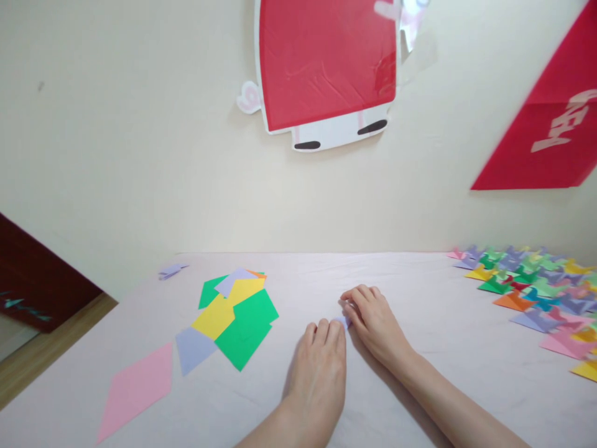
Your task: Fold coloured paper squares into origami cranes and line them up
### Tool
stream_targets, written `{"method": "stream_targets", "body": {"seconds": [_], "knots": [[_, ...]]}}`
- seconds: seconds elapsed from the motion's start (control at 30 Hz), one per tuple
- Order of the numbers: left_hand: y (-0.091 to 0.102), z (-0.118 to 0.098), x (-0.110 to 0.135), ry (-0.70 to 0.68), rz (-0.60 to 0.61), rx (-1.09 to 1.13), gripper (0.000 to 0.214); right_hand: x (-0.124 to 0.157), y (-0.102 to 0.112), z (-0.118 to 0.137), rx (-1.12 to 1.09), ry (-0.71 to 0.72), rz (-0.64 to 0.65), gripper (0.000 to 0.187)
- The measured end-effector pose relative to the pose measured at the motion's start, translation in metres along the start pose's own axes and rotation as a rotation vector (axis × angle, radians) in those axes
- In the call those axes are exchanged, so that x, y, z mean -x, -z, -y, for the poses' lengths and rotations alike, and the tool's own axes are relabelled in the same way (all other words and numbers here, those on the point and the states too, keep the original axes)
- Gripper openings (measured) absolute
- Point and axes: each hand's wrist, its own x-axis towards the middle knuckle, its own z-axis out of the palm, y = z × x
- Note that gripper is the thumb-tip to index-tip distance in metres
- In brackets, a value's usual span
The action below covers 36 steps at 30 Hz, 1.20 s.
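Observation:
Both my hands rest on the pale table (pixel 420 348) near its middle. My left hand (pixel 319 367) has its fingers curled down, the tips pressing on a small lavender paper piece (pixel 344 321). My right hand (pixel 373 320) also curls its fingers over that same piece from the right. Most of the paper is hidden under my fingers, so its shape is unclear. To the left lies a loose pile of flat coloured paper squares (pixel 233 314): green, yellow and lavender.
A pink paper square (pixel 137 389) lies at the front left. A small folded lavender piece (pixel 171 270) sits near the far left edge. Several folded coloured paper figures (pixel 536 286) crowd the right side. Red decorations (pixel 326 62) hang on the cream wall.

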Motion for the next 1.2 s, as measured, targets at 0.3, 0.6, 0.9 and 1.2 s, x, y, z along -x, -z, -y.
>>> {"method": "stream_targets", "body": {"seconds": [0.3, 0.6, 0.9, 1.2], "knots": [[-0.004, -0.004, 0.001, -0.025, -0.009, -0.066, 0.049, 0.007, -0.004, 0.005, 0.309, -0.066, 0.013, 0.026], [0.009, -0.003, -0.001, -0.050, 0.051, -0.092, 0.042, 0.005, -0.002, -0.014, 0.145, -0.086, -0.025, 0.033], [-0.003, -0.006, -0.006, -0.077, 0.008, -0.225, 0.047, 0.003, -0.005, 0.009, 0.167, -0.103, 0.092, 0.038], [-0.005, -0.002, 0.005, -0.068, -0.007, -0.251, 0.044, 0.006, -0.008, 0.008, 0.258, -0.064, 0.084, 0.040]]}}
